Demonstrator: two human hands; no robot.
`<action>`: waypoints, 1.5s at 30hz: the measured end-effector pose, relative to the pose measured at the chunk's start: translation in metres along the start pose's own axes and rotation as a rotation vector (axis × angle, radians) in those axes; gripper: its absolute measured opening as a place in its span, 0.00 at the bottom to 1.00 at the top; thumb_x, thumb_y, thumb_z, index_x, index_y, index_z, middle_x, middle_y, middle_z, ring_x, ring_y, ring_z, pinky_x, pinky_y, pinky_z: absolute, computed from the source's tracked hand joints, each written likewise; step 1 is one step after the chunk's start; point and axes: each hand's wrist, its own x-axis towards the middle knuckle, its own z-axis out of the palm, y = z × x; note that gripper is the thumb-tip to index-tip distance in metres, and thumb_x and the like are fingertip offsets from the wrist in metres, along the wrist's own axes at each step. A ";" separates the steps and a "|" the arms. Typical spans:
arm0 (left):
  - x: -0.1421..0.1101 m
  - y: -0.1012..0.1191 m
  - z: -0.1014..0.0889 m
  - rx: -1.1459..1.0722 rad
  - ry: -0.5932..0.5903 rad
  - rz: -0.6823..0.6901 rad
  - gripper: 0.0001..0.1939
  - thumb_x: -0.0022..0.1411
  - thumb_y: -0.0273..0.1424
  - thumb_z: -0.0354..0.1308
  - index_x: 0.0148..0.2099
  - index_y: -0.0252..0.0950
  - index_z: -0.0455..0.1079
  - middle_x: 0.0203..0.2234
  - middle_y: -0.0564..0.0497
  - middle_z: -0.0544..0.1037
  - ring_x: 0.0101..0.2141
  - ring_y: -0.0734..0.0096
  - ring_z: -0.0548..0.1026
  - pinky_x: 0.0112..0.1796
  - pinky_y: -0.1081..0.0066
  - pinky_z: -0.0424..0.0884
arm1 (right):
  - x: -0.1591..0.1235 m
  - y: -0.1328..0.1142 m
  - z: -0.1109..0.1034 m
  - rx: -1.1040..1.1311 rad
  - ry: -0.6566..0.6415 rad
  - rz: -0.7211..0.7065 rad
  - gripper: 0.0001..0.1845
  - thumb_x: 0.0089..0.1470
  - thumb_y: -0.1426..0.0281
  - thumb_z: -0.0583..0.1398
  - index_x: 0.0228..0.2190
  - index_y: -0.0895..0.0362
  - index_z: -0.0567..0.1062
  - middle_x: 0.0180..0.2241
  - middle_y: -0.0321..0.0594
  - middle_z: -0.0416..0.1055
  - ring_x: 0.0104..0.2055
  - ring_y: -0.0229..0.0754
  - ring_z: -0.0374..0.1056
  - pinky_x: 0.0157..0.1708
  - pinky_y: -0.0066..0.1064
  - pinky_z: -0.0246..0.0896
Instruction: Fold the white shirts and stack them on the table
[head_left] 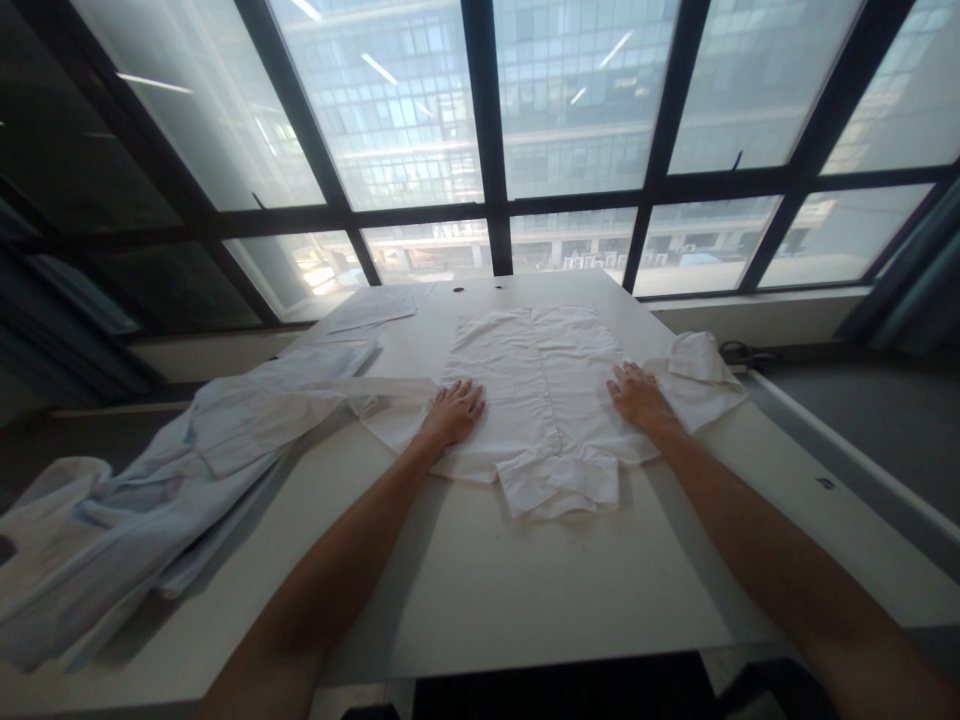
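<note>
A white shirt (510, 375) lies spread on the white table, its collar end toward me and its buttoned front line running away down the middle. The sleeves reach out to both sides; the right one is bunched near the table's right edge. My left hand (455, 412) rests flat on the shirt's left side, fingers spread. On the opposite side my right hand (636, 396) presses flat on the cloth near the right sleeve, fingers apart. Neither hand grips anything. Under the palms the cloth is hidden.
A heap of white garments (187, 480) covers the left part of the white table (525, 590) and touches the shirt's left sleeve. Sheets of paper (375, 310) lie at the far left. Large windows (570, 100) stand behind the table. Some dark object (746, 354) sits beyond the right edge.
</note>
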 end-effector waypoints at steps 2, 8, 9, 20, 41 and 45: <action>-0.002 0.004 0.000 -0.011 0.021 0.055 0.30 0.76 0.43 0.39 0.74 0.39 0.54 0.73 0.43 0.52 0.72 0.55 0.48 0.68 0.49 0.47 | -0.004 -0.011 -0.002 0.043 0.013 -0.089 0.32 0.69 0.62 0.45 0.67 0.63 0.62 0.70 0.54 0.55 0.73 0.51 0.48 0.69 0.46 0.44; -0.006 0.015 0.000 -0.015 -0.103 0.101 0.33 0.76 0.49 0.35 0.76 0.44 0.47 0.74 0.46 0.45 0.72 0.53 0.43 0.68 0.47 0.46 | -0.015 -0.034 -0.007 0.035 -0.200 -0.213 0.34 0.70 0.57 0.44 0.70 0.59 0.57 0.73 0.49 0.48 0.74 0.51 0.43 0.69 0.50 0.42; -0.008 0.017 -0.001 -0.013 -0.107 0.095 0.33 0.76 0.49 0.35 0.76 0.44 0.46 0.74 0.46 0.44 0.73 0.53 0.43 0.68 0.47 0.45 | -0.017 -0.035 -0.008 0.025 -0.215 -0.208 0.34 0.70 0.57 0.44 0.70 0.59 0.57 0.73 0.49 0.47 0.74 0.51 0.42 0.69 0.50 0.42; -0.070 0.033 0.005 -0.051 -0.129 0.092 0.33 0.75 0.50 0.36 0.76 0.47 0.45 0.74 0.46 0.43 0.73 0.50 0.41 0.67 0.43 0.45 | -0.077 -0.021 -0.010 0.001 -0.199 -0.251 0.33 0.70 0.57 0.43 0.70 0.57 0.57 0.73 0.50 0.47 0.74 0.53 0.43 0.69 0.55 0.42; 0.083 0.034 0.015 -0.054 -0.005 -0.061 0.32 0.76 0.46 0.34 0.74 0.38 0.51 0.73 0.42 0.50 0.71 0.49 0.49 0.66 0.43 0.48 | 0.063 -0.061 0.021 0.086 -0.230 -0.127 0.35 0.71 0.57 0.40 0.71 0.60 0.53 0.73 0.49 0.44 0.75 0.49 0.40 0.70 0.53 0.36; 0.078 -0.015 0.006 -0.040 -0.031 -0.237 0.33 0.75 0.46 0.34 0.75 0.35 0.50 0.74 0.40 0.48 0.72 0.52 0.47 0.67 0.45 0.48 | 0.071 0.001 0.025 0.021 -0.212 0.020 0.36 0.69 0.56 0.41 0.71 0.61 0.53 0.74 0.49 0.44 0.75 0.49 0.39 0.71 0.52 0.36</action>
